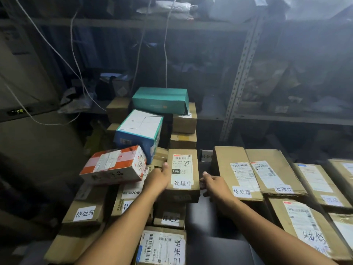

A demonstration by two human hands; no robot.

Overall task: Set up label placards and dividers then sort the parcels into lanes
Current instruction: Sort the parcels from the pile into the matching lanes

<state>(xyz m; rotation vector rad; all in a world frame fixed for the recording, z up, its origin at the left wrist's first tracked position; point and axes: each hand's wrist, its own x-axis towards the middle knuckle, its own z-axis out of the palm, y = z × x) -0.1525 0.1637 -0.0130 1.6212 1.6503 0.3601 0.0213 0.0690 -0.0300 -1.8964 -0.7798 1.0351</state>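
Observation:
A small cardboard parcel (pixel 182 175) with a shipping label and a white handwritten tag sits atop a pile at centre. My left hand (pixel 158 178) grips its left side, thumb lying along the top edge. My right hand (pixel 214 183) is at its right side, fingers curled toward the box; whether it touches is unclear. Behind the parcel a small white placard (pixel 206 155) stands upright. To the right, cardboard parcels (pixel 236 173) (pixel 271 171) with white tags lie side by side.
On the left stands a pile: a red-and-white box (pixel 114 165), a blue-and-white box (pixel 141 131), a teal box (pixel 160 100) and brown cartons (pixel 85 211). Metal shelving (pixel 240 73) rises behind, with cables (pixel 76 60) hanging. A dark surface (pixel 208 222) shows between the piles.

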